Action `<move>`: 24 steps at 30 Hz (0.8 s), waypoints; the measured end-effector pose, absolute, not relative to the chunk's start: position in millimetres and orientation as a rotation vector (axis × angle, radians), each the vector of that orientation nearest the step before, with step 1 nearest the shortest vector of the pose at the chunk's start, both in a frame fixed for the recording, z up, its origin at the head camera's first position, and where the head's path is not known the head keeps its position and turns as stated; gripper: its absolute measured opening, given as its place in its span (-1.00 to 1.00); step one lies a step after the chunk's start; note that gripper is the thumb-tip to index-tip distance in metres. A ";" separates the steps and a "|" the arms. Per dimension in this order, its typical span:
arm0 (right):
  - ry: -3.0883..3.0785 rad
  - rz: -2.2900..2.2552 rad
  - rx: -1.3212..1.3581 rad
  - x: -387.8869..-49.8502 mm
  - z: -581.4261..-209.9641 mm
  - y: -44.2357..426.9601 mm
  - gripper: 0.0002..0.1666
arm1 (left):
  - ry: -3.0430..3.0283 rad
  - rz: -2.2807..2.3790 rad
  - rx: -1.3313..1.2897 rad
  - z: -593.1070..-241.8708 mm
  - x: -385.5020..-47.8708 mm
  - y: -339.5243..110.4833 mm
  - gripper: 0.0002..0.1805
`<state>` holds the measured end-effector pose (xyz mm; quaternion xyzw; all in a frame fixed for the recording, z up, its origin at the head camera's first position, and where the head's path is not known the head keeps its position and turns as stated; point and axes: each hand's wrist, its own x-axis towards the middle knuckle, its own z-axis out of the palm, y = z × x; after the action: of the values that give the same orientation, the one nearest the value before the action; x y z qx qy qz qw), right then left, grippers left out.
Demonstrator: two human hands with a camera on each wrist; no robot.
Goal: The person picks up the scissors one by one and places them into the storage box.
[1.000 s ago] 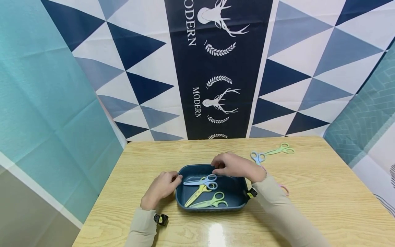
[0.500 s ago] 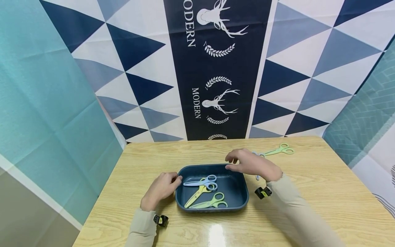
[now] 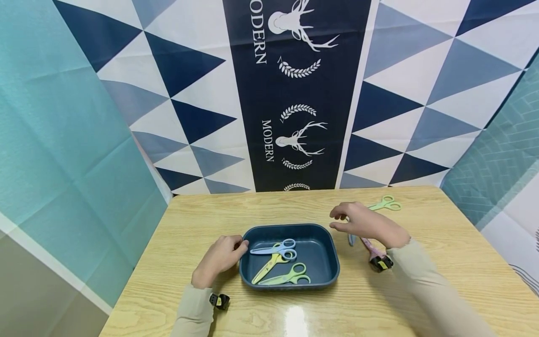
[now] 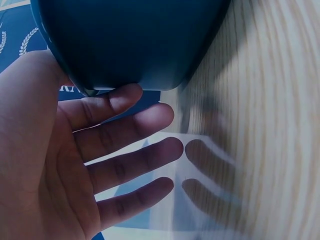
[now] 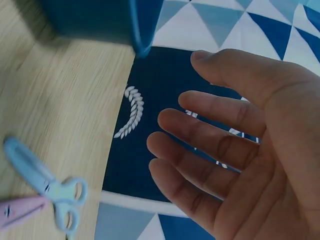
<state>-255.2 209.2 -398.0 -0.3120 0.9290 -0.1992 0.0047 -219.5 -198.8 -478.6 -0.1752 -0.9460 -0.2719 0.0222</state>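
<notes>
My left hand [image 3: 219, 257] holds the left end of a dark blue plastic bin [image 3: 322, 255], thumb over the rim and index finger against the outer wall in the left wrist view. Inside the bin lie blue scissors [image 3: 263, 250] across yellow scissors [image 3: 265, 269], with green scissors [image 3: 281, 278] near the front wall. My right hand [image 3: 364, 222], fingers loosely spread and holding nothing, hovers right of the bin. Under it on the table are blue scissors [image 5: 30, 165] and pink scissors [image 5: 20, 211]; in the head view the hand and wrist partly hide both.
Another pair of green scissors [image 3: 386, 203] lies at the table's back right, its blade end behind my right hand. The wooden table [image 3: 202, 210] ends at a patterned cloth backdrop [image 3: 294, 93]. Black cameras [image 3: 221, 301] are strapped to both wrists.
My right hand has moved right, from over the bin to above the loose scissors beside it. The left hand and the scissors in the bin have stayed put.
</notes>
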 end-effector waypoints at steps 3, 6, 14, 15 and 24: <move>2.928 -0.636 -0.968 -256.1 -400.5 219.6 -0.71 | -2.929 -0.839 -0.542 -479.4 -219.9 -198.9 -0.56; 2.952 -0.638 -0.952 -257.0 -401.8 228.1 -0.71 | -2.929 -0.839 -0.537 -480.1 -220.4 -199.1 -0.56; 3.002 -0.639 -0.890 -259.0 -408.2 247.7 -0.72 | -2.927 -0.839 -0.537 -481.2 -220.8 -198.5 -0.56; 3.007 -0.634 -0.886 -259.5 -409.8 250.2 -0.72 | -2.929 -0.840 -0.537 -481.2 -220.7 -198.5 -0.56; 3.060 -0.597 -0.896 -266.5 -426.9 270.9 -0.68 | -2.933 -0.834 -0.530 -480.1 -220.1 -198.6 -0.56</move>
<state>-266.5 270.9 -426.9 -0.2759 0.9420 -0.1838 -0.0512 -220.1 -198.6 -480.1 -0.1713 -0.9474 -0.2694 0.0231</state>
